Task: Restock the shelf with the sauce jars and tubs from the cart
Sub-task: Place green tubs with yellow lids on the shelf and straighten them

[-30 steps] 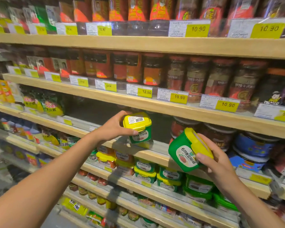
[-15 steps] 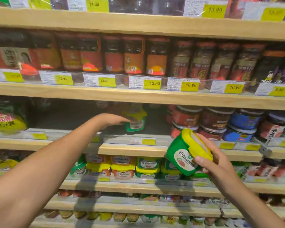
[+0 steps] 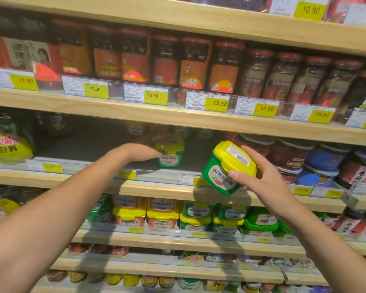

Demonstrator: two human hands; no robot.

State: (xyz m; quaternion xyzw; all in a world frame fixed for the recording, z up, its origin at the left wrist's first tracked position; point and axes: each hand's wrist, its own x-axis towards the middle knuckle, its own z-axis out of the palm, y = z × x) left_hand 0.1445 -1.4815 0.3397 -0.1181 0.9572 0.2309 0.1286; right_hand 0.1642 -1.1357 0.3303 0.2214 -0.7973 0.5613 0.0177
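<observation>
Two green sauce tubs with yellow lids are in view. One tub (image 3: 170,159) stands upright deep on the middle wooden shelf (image 3: 156,188). My left hand (image 3: 143,152) reaches in from the left and holds it, thumb at its front and fingers in shadow behind it. The second tub (image 3: 224,172) is tilted, lid up and to the right, in front of the shelf edge. My right hand (image 3: 264,180) grips it from the right, thumb on its label and fingers over the lid. The cart is out of view.
Right of the open gap on this shelf stand dark red jars (image 3: 290,154) and blue tubs (image 3: 322,163). A green and yellow pouch (image 3: 7,144) sits at the left. Tall sauce jars (image 3: 195,64) fill the shelf above. Stacked tubs (image 3: 163,217) fill the one below.
My left hand carried its tub from the shelf edge deeper into the shelf. My right hand lifted its tub up toward the shelf opening.
</observation>
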